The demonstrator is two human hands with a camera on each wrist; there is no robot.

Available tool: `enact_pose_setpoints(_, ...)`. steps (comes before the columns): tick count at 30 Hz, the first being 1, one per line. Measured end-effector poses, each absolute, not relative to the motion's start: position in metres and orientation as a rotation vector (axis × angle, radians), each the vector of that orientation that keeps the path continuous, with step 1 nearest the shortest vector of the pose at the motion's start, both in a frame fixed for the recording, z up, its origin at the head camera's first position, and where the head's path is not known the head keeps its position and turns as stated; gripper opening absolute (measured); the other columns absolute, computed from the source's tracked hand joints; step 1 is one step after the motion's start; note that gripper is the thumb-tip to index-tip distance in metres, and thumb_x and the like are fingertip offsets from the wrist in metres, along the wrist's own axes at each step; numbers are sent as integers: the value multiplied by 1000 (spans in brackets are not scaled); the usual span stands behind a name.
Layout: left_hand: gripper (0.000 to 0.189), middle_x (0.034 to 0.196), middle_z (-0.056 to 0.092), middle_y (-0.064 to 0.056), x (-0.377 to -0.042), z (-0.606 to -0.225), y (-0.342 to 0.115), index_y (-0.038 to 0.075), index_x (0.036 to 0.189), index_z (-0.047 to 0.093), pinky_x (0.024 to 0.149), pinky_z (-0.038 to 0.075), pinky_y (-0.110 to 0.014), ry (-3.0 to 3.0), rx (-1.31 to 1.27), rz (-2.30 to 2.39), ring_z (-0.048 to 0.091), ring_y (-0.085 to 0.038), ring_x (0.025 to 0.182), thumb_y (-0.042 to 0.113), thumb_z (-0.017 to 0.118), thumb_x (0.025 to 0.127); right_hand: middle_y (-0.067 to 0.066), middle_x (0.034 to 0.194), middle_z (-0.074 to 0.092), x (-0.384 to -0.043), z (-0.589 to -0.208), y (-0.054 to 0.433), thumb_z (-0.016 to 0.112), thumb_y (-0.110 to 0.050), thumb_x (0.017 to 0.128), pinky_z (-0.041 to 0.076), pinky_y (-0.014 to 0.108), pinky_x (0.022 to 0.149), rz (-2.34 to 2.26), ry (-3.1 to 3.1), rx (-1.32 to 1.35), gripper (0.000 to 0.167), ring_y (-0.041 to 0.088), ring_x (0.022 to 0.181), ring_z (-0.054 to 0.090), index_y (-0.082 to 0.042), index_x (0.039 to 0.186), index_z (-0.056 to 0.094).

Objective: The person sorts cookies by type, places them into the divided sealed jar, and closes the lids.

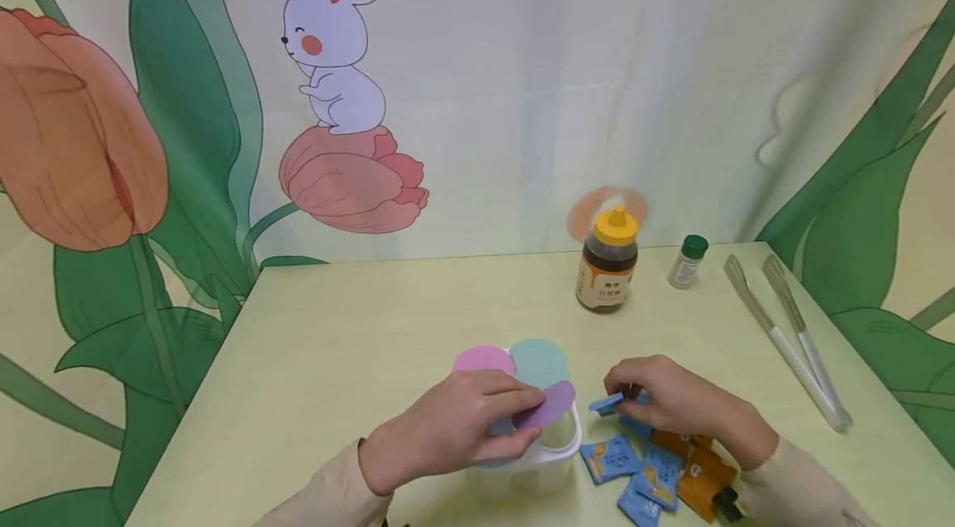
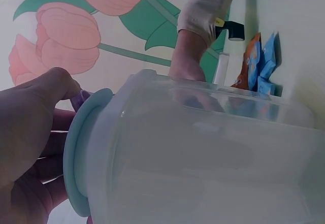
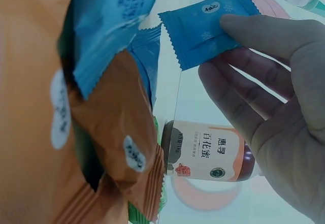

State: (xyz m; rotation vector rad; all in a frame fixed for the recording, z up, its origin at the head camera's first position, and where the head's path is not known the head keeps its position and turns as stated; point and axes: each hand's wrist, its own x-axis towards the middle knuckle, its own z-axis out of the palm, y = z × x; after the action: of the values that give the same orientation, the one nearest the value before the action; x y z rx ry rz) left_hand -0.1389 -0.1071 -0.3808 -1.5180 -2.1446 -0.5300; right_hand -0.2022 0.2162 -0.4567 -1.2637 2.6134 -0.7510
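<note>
My left hand [image 1: 455, 423] pinches a raised purple flap lid [image 1: 554, 404] between thumb and fingers. It belongs to a translucent white storage box [image 1: 525, 477], whose opening shows under the lifted lid. A pink lid [image 1: 483, 359] and a mint green lid [image 1: 539, 361] lie flat on the box's far side. In the left wrist view, the box [image 2: 203, 153] fills much of the frame. My right hand [image 1: 664, 394], just right of the box, pinches a small blue snack packet [image 3: 208, 31] between thumb and fingertips. More blue packets [image 1: 613, 458] and orange packets [image 1: 701, 481] lie in a pile below it.
Behind the box stands a honey bottle [image 1: 608, 262] with a yellow cap. A small jar [image 1: 688, 262] with a green lid is to its right. Metal tongs [image 1: 791, 353] with white handles lie along the table's right side. A printed curtain [image 1: 492, 96] hangs at the back edge.
</note>
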Motion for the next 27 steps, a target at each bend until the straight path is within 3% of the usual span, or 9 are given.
enact_pose_setpoints(13, 20, 96, 73, 1, -139, -383, -107, 7, 101, 73, 82, 53, -11, -2111, -1494, -623, 67, -4, 88, 21, 68, 87, -15, 95, 64, -197, -446, 216, 69, -12, 90, 59, 26, 73, -860, 2588, -1238, 18, -1, 84, 60, -24, 101, 64)
enact_pose_setpoints(27, 25, 102, 71, -3, -137, -384, -106, 4, 109, 69, 84, 53, -12, -2099, -1450, -733, 66, -7, 90, 14, 67, 87, -12, 94, 67, -191, -436, 218, 70, -13, 90, 60, 22, 69, -1085, 2615, -1376, 17, 1, 81, 65, -23, 102, 65)
